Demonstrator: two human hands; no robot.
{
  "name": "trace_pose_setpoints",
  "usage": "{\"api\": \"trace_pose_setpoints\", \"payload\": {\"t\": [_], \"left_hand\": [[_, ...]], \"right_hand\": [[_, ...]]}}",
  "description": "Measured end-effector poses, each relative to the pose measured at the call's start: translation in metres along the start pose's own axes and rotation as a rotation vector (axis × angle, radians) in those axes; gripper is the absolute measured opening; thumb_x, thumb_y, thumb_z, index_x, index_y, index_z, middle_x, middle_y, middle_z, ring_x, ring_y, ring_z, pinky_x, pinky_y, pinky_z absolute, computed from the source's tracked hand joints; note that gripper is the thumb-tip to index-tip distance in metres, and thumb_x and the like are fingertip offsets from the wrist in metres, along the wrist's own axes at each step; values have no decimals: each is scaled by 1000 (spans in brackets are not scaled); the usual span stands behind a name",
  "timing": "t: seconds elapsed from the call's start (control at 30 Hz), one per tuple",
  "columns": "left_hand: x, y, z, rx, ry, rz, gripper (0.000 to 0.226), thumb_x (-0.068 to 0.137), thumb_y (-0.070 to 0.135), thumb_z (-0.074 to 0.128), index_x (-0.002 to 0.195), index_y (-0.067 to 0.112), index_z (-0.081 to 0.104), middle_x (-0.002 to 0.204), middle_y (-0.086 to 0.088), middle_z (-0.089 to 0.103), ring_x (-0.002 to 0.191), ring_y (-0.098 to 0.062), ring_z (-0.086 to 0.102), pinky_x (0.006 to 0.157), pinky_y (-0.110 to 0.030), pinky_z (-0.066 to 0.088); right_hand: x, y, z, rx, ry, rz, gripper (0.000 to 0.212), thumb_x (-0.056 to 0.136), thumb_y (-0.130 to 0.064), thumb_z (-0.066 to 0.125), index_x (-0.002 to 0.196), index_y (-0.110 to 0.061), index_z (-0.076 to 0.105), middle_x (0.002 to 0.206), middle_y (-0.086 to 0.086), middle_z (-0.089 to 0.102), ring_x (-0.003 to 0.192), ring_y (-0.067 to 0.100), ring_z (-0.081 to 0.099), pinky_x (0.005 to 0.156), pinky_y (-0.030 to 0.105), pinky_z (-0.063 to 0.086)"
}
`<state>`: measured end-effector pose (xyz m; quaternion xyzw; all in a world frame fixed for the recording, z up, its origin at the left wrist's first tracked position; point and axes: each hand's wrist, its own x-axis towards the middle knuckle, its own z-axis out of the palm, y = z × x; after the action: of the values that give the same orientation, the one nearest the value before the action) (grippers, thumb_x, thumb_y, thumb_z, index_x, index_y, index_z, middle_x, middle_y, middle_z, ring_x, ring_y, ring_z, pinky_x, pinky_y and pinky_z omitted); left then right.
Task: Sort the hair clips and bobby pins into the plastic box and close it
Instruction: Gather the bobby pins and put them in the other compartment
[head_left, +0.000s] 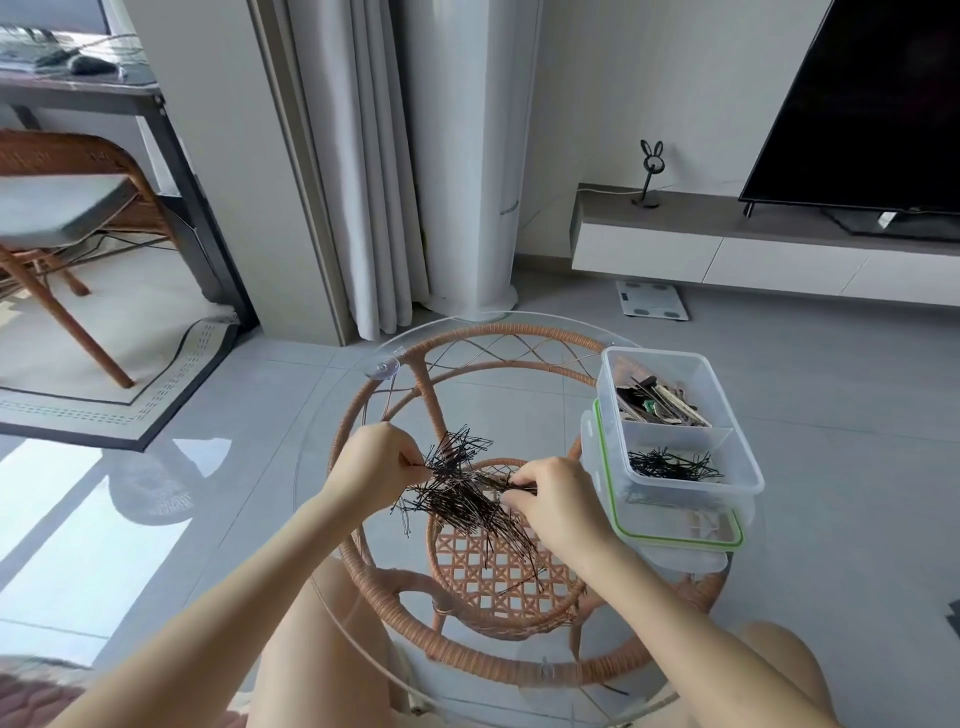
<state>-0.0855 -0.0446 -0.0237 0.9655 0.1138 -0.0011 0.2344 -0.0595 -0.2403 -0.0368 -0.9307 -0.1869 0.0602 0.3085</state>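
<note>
Both hands, left (371, 467) and right (553, 499), pinch a tangled pile of black bobby pins (460, 499) on the round glass desk (332, 415); the clear two-compartment plastic box (675, 415) is partly filled, its green-rimmed lid (675, 538) still off.

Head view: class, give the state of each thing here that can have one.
Plastic box: open, lid off, partly filled in both compartments.
Lid: lying under the box.
Bobby pin pile: tangled on the glass table, unsorted.
Left hand: pinching pins from the pile.
Right hand: pinching pins from the pile.
Television: screen dark.
</note>
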Motion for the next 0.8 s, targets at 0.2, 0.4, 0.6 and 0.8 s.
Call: {"api": "trace_pose_setpoints", "payload": {"t": [0.2, 0.4, 0.6, 0.8], "left_hand": [[2, 12, -19, -10, 45, 1, 15, 77, 22, 73, 85, 9, 76, 78, -6, 74, 58, -13, 57, 61, -23, 43], [1, 23, -33, -52, 98, 16, 13, 77, 21, 73, 81, 10, 76, 68, -3, 70, 57, -14, 58, 68, -29, 54], [6, 39, -38, -98, 112, 34, 11, 76, 21, 73, 78, 10, 75, 59, 3, 62, 51, -2, 52, 66, -26, 50], [15, 68, -31, -134, 81, 99, 11, 77, 19, 72, 82, 10, 76, 76, -8, 74, 49, 1, 51, 58, -17, 44]], "right_hand": [[7, 0, -20, 60, 37, -38, 20, 80, -20, 69, 91, -4, 73, 93, 11, 74, 87, 24, 66, 78, 29, 49], [10, -1, -53, 72, 79, -82, 18, 78, -18, 71, 83, -1, 73, 78, 11, 73, 73, 22, 65, 69, 31, 52], [14, 22, -103, 86, 178, -64, 17, 76, -17, 73, 87, -5, 75, 80, 5, 73, 65, 8, 60, 58, 9, 41], [18, 68, -138, 37, 184, 13, 19, 76, -13, 74, 93, -7, 73, 85, -3, 66, 79, 10, 59, 73, 19, 38]]}}
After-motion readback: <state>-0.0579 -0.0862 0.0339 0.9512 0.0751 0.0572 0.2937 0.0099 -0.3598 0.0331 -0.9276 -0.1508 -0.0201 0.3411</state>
